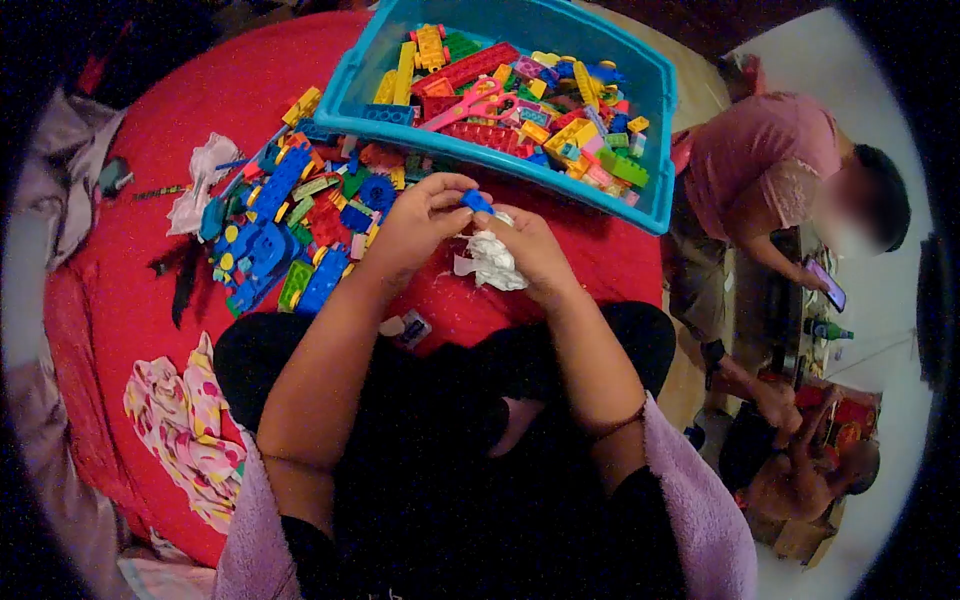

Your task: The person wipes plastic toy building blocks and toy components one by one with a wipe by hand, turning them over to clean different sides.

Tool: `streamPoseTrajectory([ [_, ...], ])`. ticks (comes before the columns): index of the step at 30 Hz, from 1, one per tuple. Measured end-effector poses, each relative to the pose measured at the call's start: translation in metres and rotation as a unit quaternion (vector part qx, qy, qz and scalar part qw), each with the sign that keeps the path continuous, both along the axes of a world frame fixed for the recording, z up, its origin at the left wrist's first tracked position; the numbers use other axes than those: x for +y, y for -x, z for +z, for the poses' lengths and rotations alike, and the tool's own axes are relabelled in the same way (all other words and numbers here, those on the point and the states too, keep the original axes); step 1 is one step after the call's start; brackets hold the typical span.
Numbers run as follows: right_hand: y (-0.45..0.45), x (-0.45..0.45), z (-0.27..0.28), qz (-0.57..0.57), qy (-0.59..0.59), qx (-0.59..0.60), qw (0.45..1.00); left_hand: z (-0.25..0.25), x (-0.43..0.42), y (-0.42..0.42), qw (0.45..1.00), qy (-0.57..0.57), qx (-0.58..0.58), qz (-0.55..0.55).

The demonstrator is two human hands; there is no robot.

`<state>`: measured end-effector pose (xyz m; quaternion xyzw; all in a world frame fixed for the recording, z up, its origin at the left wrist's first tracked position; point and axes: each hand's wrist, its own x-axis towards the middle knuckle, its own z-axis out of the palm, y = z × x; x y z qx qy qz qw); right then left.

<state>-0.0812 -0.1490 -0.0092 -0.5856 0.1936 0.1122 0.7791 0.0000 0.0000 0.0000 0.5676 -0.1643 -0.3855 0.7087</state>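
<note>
Between the fingertips of both hands is a small blue block [477, 201]. My left hand [428, 222] has its fingers closed on the block's left side. My right hand [522, 252] pinches the block from the right and also holds a crumpled white tissue [490, 262], which hangs below the block. Just beyond my hands stands a blue plastic bin [500, 152] full of colourful toy blocks and pink scissors [472, 104]. A heap of loose blocks [290, 215] lies to the left of my left hand.
A red cloth [110, 300] covers the surface. White crumpled paper [205, 180] and a patterned cloth [190, 425] lie at the left. At the right, a person [765, 165] holds a phone [827, 285]; another person [800, 470] sits lower down. A green bottle [828, 329] is near them.
</note>
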Motion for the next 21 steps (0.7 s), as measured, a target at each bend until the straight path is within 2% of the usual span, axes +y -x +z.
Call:
streamPoseTrajectory([
  [2, 0.001, -0.002, 0.008, 0.006, -0.106, -0.008, 0.994, 0.006, -0.001, 0.000, 1.000, -0.015, 0.003, -0.013],
  [3, 0.004, 0.006, 0.010, 0.004, -0.112, -0.002, 0.994, 0.007, 0.006, 0.002, 1.000, -0.021, 0.009, -0.013],
  [5, 0.002, 0.000, 0.020, 0.004, -0.037, -0.007, 0.999, 0.007, 0.004, -0.006, 0.998, 0.040, -0.036, -0.025],
  [6, 0.000, 0.000, 0.026, 0.004, -0.038, -0.010, 0.999, 0.005, 0.008, -0.013, 0.998, 0.039, -0.039, -0.025],
  [8, 0.001, -0.008, 0.036, -0.128, -0.105, -0.076, 0.983, -0.002, 0.018, -0.025, 0.980, -0.029, -0.140, 0.141],
  [9, -0.001, -0.014, 0.034, -0.205, -0.187, -0.099, 0.955, -0.001, 0.025, -0.026, 0.980, -0.031, -0.139, 0.141],
  [10, 0.001, -0.024, 0.035, -0.174, -0.201, -0.129, 0.955, 0.002, 0.031, -0.028, 0.949, -0.165, -0.230, 0.137],
  [11, 0.003, -0.031, 0.037, -0.143, -0.215, -0.159, 0.953, 0.004, 0.034, -0.028, 0.893, -0.294, -0.316, 0.128],
  [12, 0.002, -0.028, 0.037, -0.175, -0.196, -0.145, 0.954, -0.011, 0.032, -0.025, 0.867, -0.319, -0.365, 0.119],
  [13, 0.002, -0.026, 0.034, -0.176, -0.196, -0.147, 0.953, -0.017, 0.029, -0.020, 0.867, -0.318, -0.366, 0.119],
  [14, 0.002, -0.025, 0.029, -0.187, -0.164, -0.125, 0.960, -0.023, 0.026, -0.011, 0.801, -0.418, -0.429, 0.031],
  [15, 0.002, -0.022, 0.026, -0.198, -0.133, -0.103, 0.966, -0.027, 0.025, -0.004, 0.712, -0.508, -0.481, -0.057],
  [16, -0.001, -0.018, 0.024, -0.226, -0.127, -0.087, 0.962, -0.034, 0.026, -0.001, 0.711, -0.510, -0.481, -0.058],
  [18, 0.000, -0.017, 0.026, -0.214, -0.125, -0.092, 0.964, -0.046, 0.025, 0.004, 0.647, -0.539, -0.537, -0.053],
  [21, 0.000, -0.012, 0.020, -0.215, -0.089, -0.091, 0.968, -0.053, 0.020, 0.006, 0.645, -0.551, -0.518, -0.108],
])
